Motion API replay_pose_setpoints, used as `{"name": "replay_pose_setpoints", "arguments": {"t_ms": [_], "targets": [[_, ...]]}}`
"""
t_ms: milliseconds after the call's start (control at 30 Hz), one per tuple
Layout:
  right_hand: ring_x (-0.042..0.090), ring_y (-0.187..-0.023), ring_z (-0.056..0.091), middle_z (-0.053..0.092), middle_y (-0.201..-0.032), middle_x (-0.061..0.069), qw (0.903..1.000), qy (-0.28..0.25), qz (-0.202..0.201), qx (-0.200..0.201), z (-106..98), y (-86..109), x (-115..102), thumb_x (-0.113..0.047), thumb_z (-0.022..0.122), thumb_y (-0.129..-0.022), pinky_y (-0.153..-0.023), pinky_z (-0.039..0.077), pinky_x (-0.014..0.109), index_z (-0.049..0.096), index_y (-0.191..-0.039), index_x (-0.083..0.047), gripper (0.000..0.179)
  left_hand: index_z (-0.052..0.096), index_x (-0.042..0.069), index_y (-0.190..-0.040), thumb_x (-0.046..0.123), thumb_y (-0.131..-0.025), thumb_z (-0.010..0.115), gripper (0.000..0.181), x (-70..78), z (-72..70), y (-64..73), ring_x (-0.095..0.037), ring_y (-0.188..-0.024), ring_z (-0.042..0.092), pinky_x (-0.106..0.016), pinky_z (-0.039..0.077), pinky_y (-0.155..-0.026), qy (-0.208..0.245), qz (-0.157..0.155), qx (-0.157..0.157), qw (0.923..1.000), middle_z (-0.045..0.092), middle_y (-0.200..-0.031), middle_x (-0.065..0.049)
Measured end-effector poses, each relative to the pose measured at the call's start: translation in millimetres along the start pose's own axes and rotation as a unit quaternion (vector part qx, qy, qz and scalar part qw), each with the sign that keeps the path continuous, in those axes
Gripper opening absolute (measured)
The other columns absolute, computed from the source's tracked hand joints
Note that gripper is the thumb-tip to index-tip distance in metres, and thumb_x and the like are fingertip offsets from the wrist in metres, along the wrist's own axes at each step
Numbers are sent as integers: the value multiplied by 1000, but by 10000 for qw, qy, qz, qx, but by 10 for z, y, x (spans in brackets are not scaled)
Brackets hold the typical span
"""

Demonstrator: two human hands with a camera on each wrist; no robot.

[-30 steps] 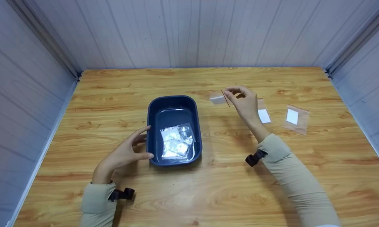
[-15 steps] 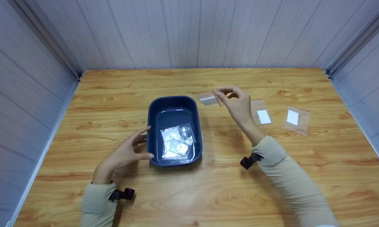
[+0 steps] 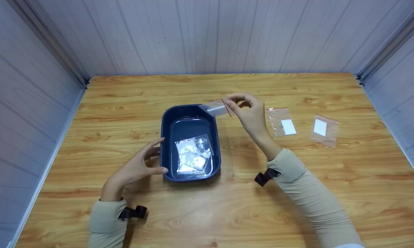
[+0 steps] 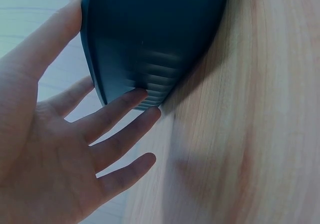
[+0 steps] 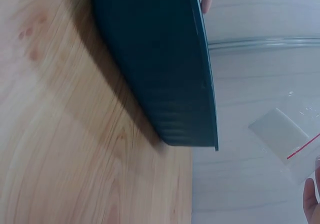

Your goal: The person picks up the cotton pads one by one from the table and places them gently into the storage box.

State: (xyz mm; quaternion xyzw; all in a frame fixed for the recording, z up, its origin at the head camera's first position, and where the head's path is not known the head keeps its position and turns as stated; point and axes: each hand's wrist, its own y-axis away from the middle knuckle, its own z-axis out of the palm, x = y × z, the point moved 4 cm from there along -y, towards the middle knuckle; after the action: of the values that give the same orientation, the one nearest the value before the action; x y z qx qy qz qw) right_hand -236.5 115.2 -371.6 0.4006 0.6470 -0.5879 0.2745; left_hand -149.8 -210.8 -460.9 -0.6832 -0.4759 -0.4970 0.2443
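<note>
A small clear zip-lock bag (image 3: pixel 216 109) with a red seal line and a white piece inside hangs from my right hand (image 3: pixel 251 115). Thumb and fingertips pinch its sealed end, and the far end overlaps the right rim of a dark blue bin (image 3: pixel 189 126). In the right wrist view the zip-lock bag (image 5: pixel 281 126) shows above the rim level. At the bin's left side rests my left hand (image 3: pixel 134 168), thumb on the rim. Its fingers (image 4: pixel 117 145) spread along the outer wall in the left wrist view. Several shiny clear bags (image 3: pixel 193 155) lie in the bin's near half.
Two more zip-lock bags with white pieces lie to the right on the wooden table (image 3: pixel 207 217), one closer (image 3: pixel 277 119) to my right hand and another farther right (image 3: pixel 325 132). Pale panel walls (image 3: pixel 213 38) enclose the table at the back and sides.
My right hand has carried the zip-lock bag leftward, from over the table to the bin's right rim. A bag on the table behind that hand is now uncovered. The left hand stays put.
</note>
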Motion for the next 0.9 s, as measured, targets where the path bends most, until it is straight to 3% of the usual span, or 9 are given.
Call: {"name": "replay_pose_setpoints", "arguments": {"t_ms": [100,467,900], "targets": [[11,-81,62,73,-93,12,10000,-56,22,-38,46,3,-13,-5,77,-86,-72,49,27,74,-96,3,14,26,15,-157,21,-83,82,93,5,2,4,-43,-140,34,-60,21,-116,16,-14,9,10000,38,-152,-25],[16,-81,63,74,-92,2,9994,-190,80,-286,207,28,-34,-14,76,-88,-73,50,28,75,-96,-2,15,26,17,-157,22,-83,82,94,3,0,-4,-43,-140,34,-61,20,-116,-10,-73,13,10000,37,-152,-25],[16,-79,62,74,-92,3,9981,-375,323,-377,425,82,-15,-11,78,-86,-72,48,28,75,-96,-1,14,27,16,-157,21,-83,82,93,-7,-2,-7,-42,-139,35,-60,21,-116,49,-16,18,10000,39,-151,-24]]}}
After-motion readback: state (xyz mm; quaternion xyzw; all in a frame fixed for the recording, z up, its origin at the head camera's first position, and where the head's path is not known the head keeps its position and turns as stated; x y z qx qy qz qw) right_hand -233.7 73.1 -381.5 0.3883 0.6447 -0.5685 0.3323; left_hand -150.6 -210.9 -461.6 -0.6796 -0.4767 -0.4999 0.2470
